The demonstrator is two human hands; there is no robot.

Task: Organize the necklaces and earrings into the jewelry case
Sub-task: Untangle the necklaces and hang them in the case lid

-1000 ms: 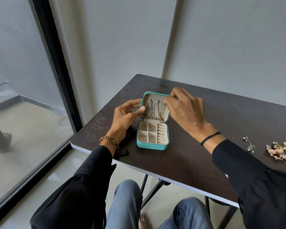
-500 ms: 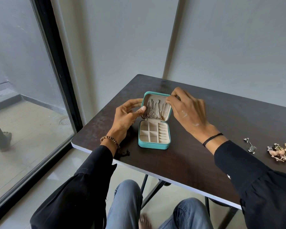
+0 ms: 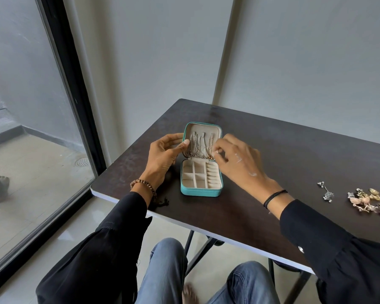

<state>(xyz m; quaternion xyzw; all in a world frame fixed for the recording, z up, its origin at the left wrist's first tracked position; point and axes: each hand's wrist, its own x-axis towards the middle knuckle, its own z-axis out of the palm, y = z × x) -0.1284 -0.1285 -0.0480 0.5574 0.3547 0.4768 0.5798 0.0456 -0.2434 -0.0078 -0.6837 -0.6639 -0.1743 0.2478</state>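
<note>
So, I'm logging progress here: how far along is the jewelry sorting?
Done: necklaces hang inside the case lid. In hand: the left hand pinches the lid's edge while the right hand works at the chains; its grip is blurred. Left: the tray compartments hold nothing, and the earrings lie loose on the table.

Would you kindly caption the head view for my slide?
Left hand steadies the lid of the jewelry case as the right hand arranges necklaces inside; earrings wait on the table.
</note>
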